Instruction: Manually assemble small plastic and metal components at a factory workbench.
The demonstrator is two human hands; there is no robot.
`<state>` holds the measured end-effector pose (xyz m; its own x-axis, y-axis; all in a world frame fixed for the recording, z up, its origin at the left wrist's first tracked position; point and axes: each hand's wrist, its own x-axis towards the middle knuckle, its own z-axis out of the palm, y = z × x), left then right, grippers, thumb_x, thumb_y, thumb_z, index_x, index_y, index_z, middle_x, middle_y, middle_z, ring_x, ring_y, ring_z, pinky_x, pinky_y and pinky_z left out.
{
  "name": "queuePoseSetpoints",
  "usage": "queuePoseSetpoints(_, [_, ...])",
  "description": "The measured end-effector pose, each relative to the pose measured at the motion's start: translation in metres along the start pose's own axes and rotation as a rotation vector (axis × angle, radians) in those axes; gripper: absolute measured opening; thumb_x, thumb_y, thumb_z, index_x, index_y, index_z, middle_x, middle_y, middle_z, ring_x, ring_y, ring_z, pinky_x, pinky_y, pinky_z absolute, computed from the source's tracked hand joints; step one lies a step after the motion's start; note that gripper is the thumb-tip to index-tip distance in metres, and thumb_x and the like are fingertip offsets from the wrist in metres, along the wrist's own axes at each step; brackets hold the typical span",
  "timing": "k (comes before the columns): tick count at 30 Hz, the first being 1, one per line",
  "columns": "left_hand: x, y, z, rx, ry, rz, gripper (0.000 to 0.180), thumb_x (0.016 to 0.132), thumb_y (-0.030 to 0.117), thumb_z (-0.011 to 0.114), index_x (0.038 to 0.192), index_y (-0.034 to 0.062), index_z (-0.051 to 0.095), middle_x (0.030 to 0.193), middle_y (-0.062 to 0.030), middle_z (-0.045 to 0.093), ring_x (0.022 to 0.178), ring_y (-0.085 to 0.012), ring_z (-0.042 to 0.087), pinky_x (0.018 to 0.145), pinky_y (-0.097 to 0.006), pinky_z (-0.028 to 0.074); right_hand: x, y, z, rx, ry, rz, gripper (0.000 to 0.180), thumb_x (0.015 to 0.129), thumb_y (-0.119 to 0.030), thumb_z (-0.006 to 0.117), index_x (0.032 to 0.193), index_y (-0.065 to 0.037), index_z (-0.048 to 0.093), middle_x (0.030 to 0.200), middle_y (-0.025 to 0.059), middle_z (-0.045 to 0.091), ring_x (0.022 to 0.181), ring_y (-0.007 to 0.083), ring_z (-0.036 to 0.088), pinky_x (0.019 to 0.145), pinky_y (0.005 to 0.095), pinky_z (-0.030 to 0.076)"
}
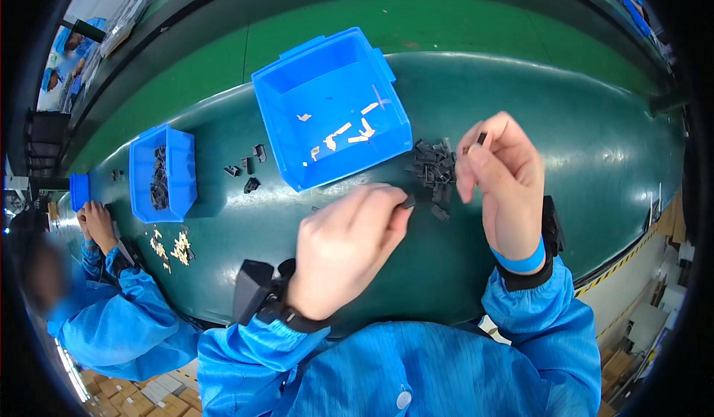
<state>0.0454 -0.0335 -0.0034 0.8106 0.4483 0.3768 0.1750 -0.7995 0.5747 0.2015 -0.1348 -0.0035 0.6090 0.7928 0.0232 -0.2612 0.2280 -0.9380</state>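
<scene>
My left hand [351, 240] is closed, pinching a small black plastic part [407, 202] at its fingertips above the green table. To its right, my right hand [503, 179] is raised with another small black part [482, 139] gripped between thumb and fingers. A heap of black plastic parts [433, 166] lies on the table between the hands, just left of the right fingers. Beyond my left hand stands a large blue bin [312, 181] with several pale strips [341, 128] scattered on its bottom.
Left of the large bin are loose black parts [251, 185] and a smaller blue bin [140, 186] holding many black parts. Near it lies a pile of pale pieces [181, 247]. A co-worker in a blue smock [119, 328] works at the far left, beside a small blue box [79, 192].
</scene>
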Motion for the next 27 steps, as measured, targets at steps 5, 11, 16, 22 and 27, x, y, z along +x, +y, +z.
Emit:
queuePoseSetpoints(5, [-0.008,-0.014,-0.018,-0.123,0.1,-0.019,0.023,0.067,-0.007,0.075,0.085,0.0008,0.063,0.08,-0.0094,0.066,0.07,-0.0189,0.066,0.06,-0.027,0.052,-0.018,0.004,0.019,0.128,-0.145,0.206,0.012,0.09,-0.006,0.058,0.089,-0.005,0.046,0.081,0.0022,0.055,0.064,0.0068,0.054,0.056,0.02,0.042])
queuePoseSetpoints(11, [-0.014,-0.026,-0.019,-0.368,0.051,-0.099,0.018,0.07,-0.008,0.072,0.083,0.0012,0.065,0.083,-0.0106,0.066,0.075,-0.0211,0.065,0.067,-0.029,0.052,-0.021,0.012,0.026,0.147,-0.252,0.398,0.011,0.09,-0.003,0.057,0.089,-0.005,0.046,0.082,0.0023,0.055,0.072,0.0102,0.062,0.061,0.022,0.047])
queuePoseSetpoints(16, [-0.016,-0.028,-0.017,-0.434,0.014,-0.174,0.017,0.07,-0.008,0.072,0.084,0.0007,0.066,0.085,-0.0109,0.068,0.077,-0.0203,0.067,0.067,-0.029,0.053,-0.021,0.018,0.028,0.119,-0.258,0.419,0.014,0.089,0.0,0.057,0.087,-0.005,0.045,0.085,0.0035,0.052,0.074,0.0133,0.064,0.064,0.0237,0.05])
queuePoseSetpoints(22, [-0.018,-0.028,-0.018,-0.369,0.002,-0.141,0.017,0.07,-0.009,0.071,0.084,0.0,0.066,0.087,-0.0126,0.069,0.075,-0.0199,0.068,0.064,-0.026,0.054,-0.02,0.024,0.028,0.131,-0.248,0.411,0.015,0.088,0.003,0.057,0.085,-0.005,0.044,0.085,0.0038,0.049,0.075,0.0136,0.064,0.065,0.0241,0.05])
queuePoseSetpoints(27, [-0.019,-0.029,-0.017,-0.371,0.0,-0.149,0.016,0.07,-0.009,0.071,0.083,-0.0003,0.066,0.087,-0.0126,0.069,0.075,-0.0196,0.068,0.064,-0.026,0.054,-0.021,0.026,0.028,0.11,-0.249,0.409,0.016,0.087,0.003,0.057,0.085,-0.005,0.044,0.087,0.0042,0.049,0.076,0.0131,0.063,0.066,0.0242,0.05])
